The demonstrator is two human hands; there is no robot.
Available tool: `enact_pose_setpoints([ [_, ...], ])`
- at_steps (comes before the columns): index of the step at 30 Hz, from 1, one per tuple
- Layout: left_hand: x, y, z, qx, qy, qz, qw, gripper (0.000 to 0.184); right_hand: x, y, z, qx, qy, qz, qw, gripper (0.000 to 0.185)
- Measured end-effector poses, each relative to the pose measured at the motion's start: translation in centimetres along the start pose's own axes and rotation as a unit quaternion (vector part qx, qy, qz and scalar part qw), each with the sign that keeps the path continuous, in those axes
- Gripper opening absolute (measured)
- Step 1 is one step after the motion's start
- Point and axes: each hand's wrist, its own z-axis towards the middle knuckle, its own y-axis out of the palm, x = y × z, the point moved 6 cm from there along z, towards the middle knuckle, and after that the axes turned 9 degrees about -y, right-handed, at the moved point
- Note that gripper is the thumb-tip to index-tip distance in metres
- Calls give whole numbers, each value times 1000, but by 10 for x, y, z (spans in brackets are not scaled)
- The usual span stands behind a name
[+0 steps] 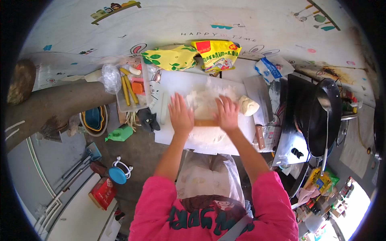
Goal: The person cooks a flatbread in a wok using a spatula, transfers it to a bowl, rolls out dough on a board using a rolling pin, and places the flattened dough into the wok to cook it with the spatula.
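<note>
A wooden rolling pin (207,123) lies crosswise on a flattened, floury sheet of dough (207,137). My left hand (181,115) rests on the pin's left end, palm down with its fingers stretched forward. Over the right end is my right hand (227,114), fingers extended and slightly bent; the palms hide both pin ends. Loose white flour (211,91) is spread beyond the pin on the white board (169,138). A pale lump of dough (249,105) sits to the right of my right hand.
A cleaver (257,98) with a wooden handle lies along the board's right side. Farther right, a black wok (321,120) holds a metal ladle (326,108). At left stands a clear plastic bin (144,90); yellow packets (219,56) line the back.
</note>
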Motion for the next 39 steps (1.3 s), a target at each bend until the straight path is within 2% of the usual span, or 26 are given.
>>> enact_pose_setpoints([
  [3,-10,3,-68,-61,27,12,998,71,-31,16,-72,-53,11,-41,998,68],
  [5,-16,-1,-105,-104,4,7,995,70,-51,16,-108,-169,-19,-47,984,72],
  [8,-24,-2,-126,-117,8,-3,993,68,-52,3,-125,-125,-6,10,992,62],
  [11,-10,-18,-101,-114,43,-29,992,62,-30,5,-124,-103,-47,16,993,46],
  [12,1,-22,-86,-119,83,-37,989,60,-26,0,-114,-94,-64,28,993,33],
  [17,32,-9,-36,-173,259,-40,950,52,-26,-7,-98,-110,-93,20,989,28],
  [25,11,-24,-47,-150,140,36,978,64,-20,-19,-102,-50,21,-21,998,29],
  [26,17,-21,-50,-143,140,39,979,66,-14,-5,-105,-105,51,-13,993,46],
  [29,28,-3,-45,-110,104,24,988,68,-10,-1,-89,-94,71,-49,992,70],
  [30,30,3,-38,-98,87,16,991,68,-5,5,-84,-147,67,-70,984,87],
  [33,46,12,2,-63,100,38,992,68,14,-3,-49,-144,123,-94,977,81],
  [36,64,18,37,-49,108,54,991,70,21,3,-31,-117,84,-143,979,80],
  [39,56,19,25,-73,113,50,990,71,9,5,-41,-210,53,-170,961,81],
])
